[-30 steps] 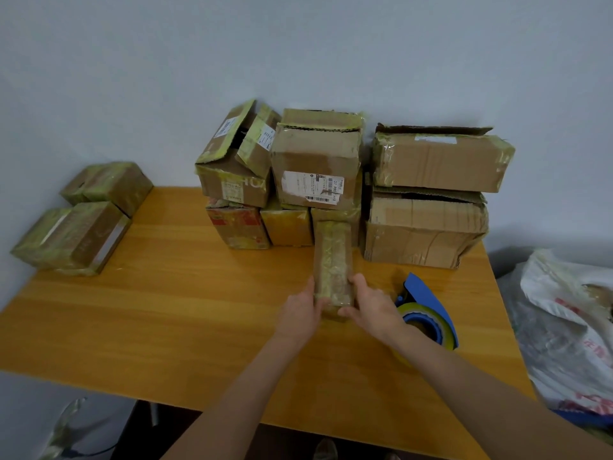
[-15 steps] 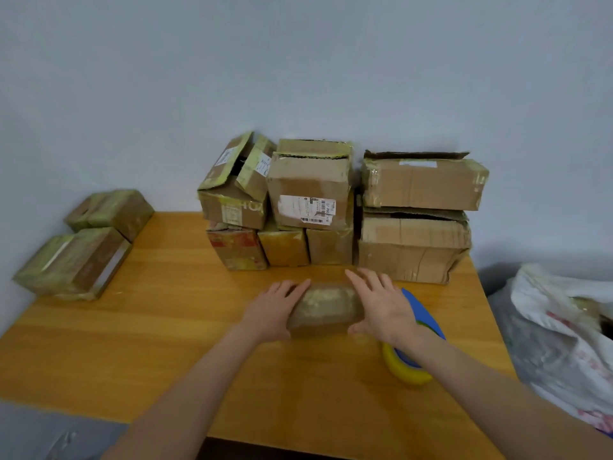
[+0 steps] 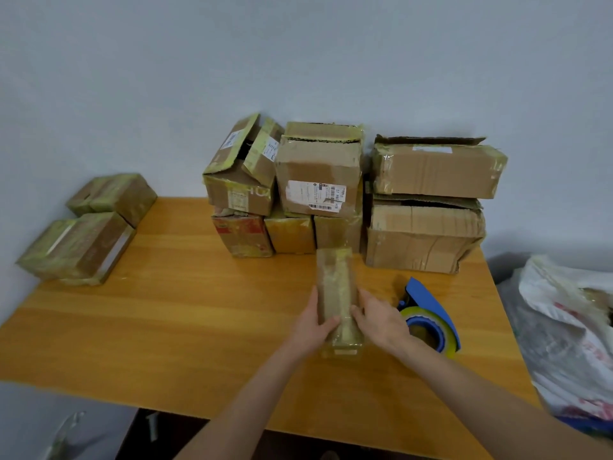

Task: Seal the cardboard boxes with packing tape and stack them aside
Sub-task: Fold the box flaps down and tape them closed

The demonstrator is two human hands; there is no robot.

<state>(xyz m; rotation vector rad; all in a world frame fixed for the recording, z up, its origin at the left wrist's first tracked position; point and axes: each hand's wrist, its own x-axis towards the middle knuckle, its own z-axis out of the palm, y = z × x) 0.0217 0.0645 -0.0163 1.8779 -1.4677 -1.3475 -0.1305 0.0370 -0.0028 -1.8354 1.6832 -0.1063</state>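
Small box in hand; most of the pile looks unsealed.

Left hand (image 3: 315, 323) and right hand (image 3: 378, 322) each grip a long side of the small box (image 3: 336, 287), right of centre on the table (image 3: 166, 327), glossy with tape. Tape dispenser (image 3: 428, 313) lies just beside the right hand, not held. Two taped boxes (image 3: 76, 247) sit aside at the left edge, probably finished. In the back pile (image 3: 318, 174) several flaps gape, so the bulk seems left.

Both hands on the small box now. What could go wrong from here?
1. The tape dispenser lies close beside the right wrist; a sideways move may knock it toward the right edge of the table.
2. The small box points its far end at the stacked boxes; pushed forward, it might jolt the pile, whose top boxes have open flaps.
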